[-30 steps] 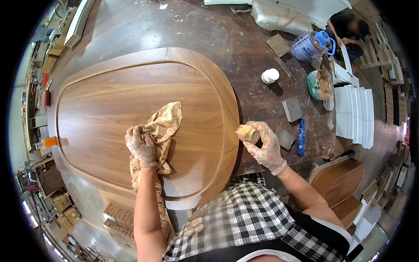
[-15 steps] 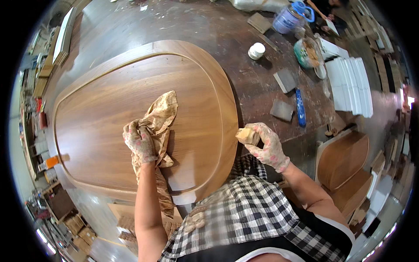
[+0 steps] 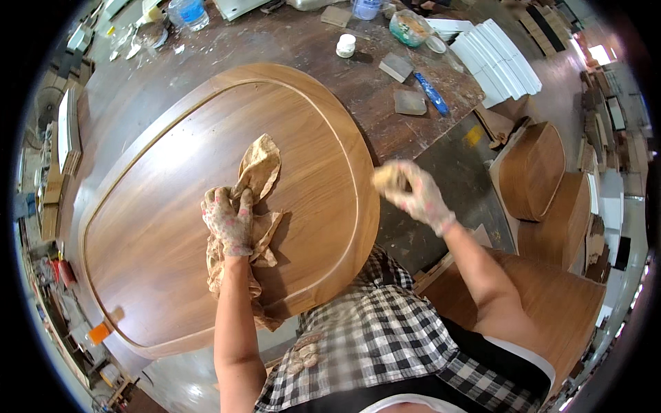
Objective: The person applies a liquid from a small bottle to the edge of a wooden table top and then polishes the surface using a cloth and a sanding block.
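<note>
A wooden panel (image 3: 151,241) with rounded corners and a groove along its border lies before me. On its face my left hand (image 3: 230,221), in a spotted glove, closes over a crumpled tan cloth (image 3: 260,168). Part of the cloth trails down past the panel's near edge. Beside the panel's right edge, my gloved right hand (image 3: 421,198) pinches a small yellowish block (image 3: 390,177) between thumb and fingers. Motion blurs both the block and that hand, so whether the block touches the edge I cannot tell.
On the dark worktable (image 3: 303,51) are a white bottle (image 3: 345,46), grey blocks (image 3: 396,67), a blue-handled tool (image 3: 432,93) and a plastic tub (image 3: 409,29). White boards (image 3: 496,62) are stacked behind at right. Curved wooden panels (image 3: 533,172) stand to my right; an orange object (image 3: 98,334) is at lower left.
The view has swung toward the right, bringing more wooden panels into sight. My right hand has moved up along the panel's edge with the block. My left hand stays on the cloth, its fingers re-placed.
</note>
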Available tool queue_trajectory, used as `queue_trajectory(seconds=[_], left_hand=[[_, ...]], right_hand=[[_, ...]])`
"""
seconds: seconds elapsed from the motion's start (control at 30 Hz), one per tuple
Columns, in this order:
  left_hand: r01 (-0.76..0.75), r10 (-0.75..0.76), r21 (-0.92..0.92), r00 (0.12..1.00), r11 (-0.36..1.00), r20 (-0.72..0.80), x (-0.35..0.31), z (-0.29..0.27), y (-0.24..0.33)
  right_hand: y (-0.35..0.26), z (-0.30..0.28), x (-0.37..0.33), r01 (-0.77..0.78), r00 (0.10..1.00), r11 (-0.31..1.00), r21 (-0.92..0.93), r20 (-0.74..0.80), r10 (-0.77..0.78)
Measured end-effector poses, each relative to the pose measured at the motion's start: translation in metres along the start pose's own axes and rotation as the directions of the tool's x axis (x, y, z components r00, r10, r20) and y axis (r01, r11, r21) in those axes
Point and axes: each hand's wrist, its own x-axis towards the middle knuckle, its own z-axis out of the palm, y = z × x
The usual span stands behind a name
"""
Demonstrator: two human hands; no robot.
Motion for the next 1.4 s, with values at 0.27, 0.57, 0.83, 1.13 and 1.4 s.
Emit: queue_trajectory(seconds=[0.27,0.57,0.83,1.13,1.4], left_hand=[[-0.032,0.031,0.028,0.998,0.999,0.046,-0.004,0.006,-0.007],[-0.074,0.074,0.007,0.997,0.997,0.006,-0.003,0.008,-0.017],[-0.128,0.13,-0.05,0.991,0.991,0.038,0.004,0.01,-0.021],[-0.292,0.312,-0.153,0.94,0.944,0.135,0.022,0.009,-0.043],[-0.327,0.344,-0.13,0.928,0.936,0.143,0.025,0.018,-0.045]], right_hand=[[-0.023,0.003,0.07,0.145,0.957,0.983,-0.116,-0.234,-0.169],[-0.017,0.027,-0.07,0.08,0.996,0.996,-0.032,-0.045,-0.081],[-0.015,0.03,-0.02,0.016,0.939,0.994,-0.109,-0.34,-0.053],[-0.091,0.13,-0.159,-0.229,0.904,0.97,0.085,-0.352,0.244],[-0.08,0.118,-0.121,-0.313,0.746,0.947,-0.068,-0.635,0.201]])
